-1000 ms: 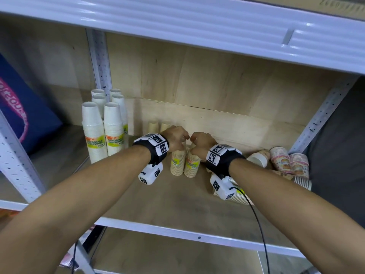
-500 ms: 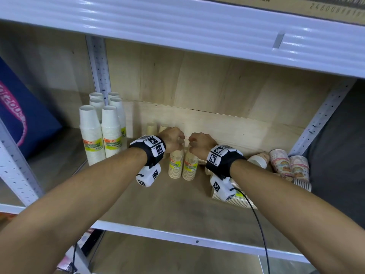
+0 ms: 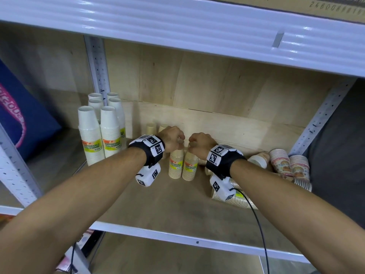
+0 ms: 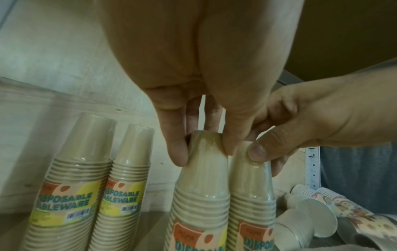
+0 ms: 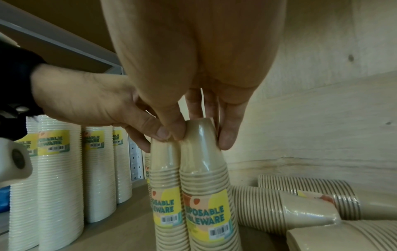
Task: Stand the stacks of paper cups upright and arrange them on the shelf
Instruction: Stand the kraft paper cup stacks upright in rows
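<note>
Two tan wrapped stacks of paper cups stand upright side by side mid-shelf, touching. My left hand (image 3: 177, 140) pinches the top of the left tan stack (image 3: 175, 165) between thumb and fingers; the left wrist view shows the left hand (image 4: 204, 151) closing on that stack (image 4: 201, 195). My right hand (image 3: 194, 144) grips the top of the right tan stack (image 3: 190, 167), and in the right wrist view this hand (image 5: 201, 135) holds its stack (image 5: 206, 178). Two more tan stacks (image 4: 86, 169) stand upright behind them at the back wall.
Tall white cup stacks (image 3: 100, 131) stand at the left by the shelf post. Tan stacks (image 5: 300, 203) lie on their sides at the right. Patterned cup stacks (image 3: 286, 165) lie toppled in the far right corner. The upper shelf beam (image 3: 177, 26) hangs low overhead.
Both hands keep their hold on the tops of the two tan stacks, which stay upright in about the same spot. Only the head view has shifted slightly.
</note>
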